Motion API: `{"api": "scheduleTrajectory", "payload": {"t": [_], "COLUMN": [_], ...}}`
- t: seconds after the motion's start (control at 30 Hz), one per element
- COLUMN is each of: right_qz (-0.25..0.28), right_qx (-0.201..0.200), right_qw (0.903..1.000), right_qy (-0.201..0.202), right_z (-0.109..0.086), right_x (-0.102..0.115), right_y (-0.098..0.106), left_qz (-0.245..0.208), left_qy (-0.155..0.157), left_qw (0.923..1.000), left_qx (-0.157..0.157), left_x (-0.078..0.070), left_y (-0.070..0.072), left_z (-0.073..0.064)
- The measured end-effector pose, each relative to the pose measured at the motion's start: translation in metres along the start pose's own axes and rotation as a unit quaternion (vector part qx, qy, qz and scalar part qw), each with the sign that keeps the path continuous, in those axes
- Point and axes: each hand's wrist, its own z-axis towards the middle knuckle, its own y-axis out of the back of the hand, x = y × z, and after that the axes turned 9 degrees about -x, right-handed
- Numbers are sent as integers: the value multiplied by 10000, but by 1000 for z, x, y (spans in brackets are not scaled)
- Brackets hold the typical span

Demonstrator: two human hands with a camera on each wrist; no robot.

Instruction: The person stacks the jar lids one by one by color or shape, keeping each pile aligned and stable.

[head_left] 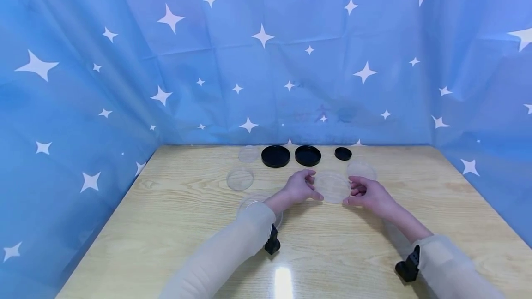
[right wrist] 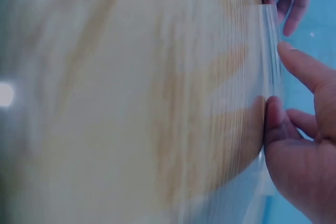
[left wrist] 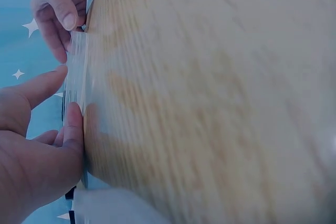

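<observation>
A clear round petri dish sits between both hands near the back middle of the table. My left hand holds its left edge, thumb at the near side and fingers at the far side. Mirroring it, my right hand holds the right edge with thumb and fingers curved round the rim. From the left wrist view, the side of the dish appears as a ridged, see-through band at the fingertips. The right wrist view also shows the wall of the dish close over the wood.
Two larger black dishes and a small black dish lie along the back edge. Clear dishes rest at the back left, left and right. Another clear dish is partly hidden by the left forearm.
</observation>
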Motion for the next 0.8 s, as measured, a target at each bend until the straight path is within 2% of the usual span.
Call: {"api": "scheduleTrajectory", "payload": {"t": [0.27, 0.6, 0.8], "right_qz": [44, 502, 482], "right_qx": [189, 234, 198], "right_qw": [9997, 9982, 9984], "right_qy": [-145, -251, -239], "right_z": [-1, -4, -7], "right_x": [0, -1, 0], "right_y": [2, -1, 0], "left_qz": [37, 261, 373], "left_qy": [58, 57, -119], "left_qw": [9999, 9996, 9992], "left_qx": [84, 8, 48], "left_x": [-2, -1, 0], "left_y": [1, -2, -3], "left_z": [-4, -7, -8]}}
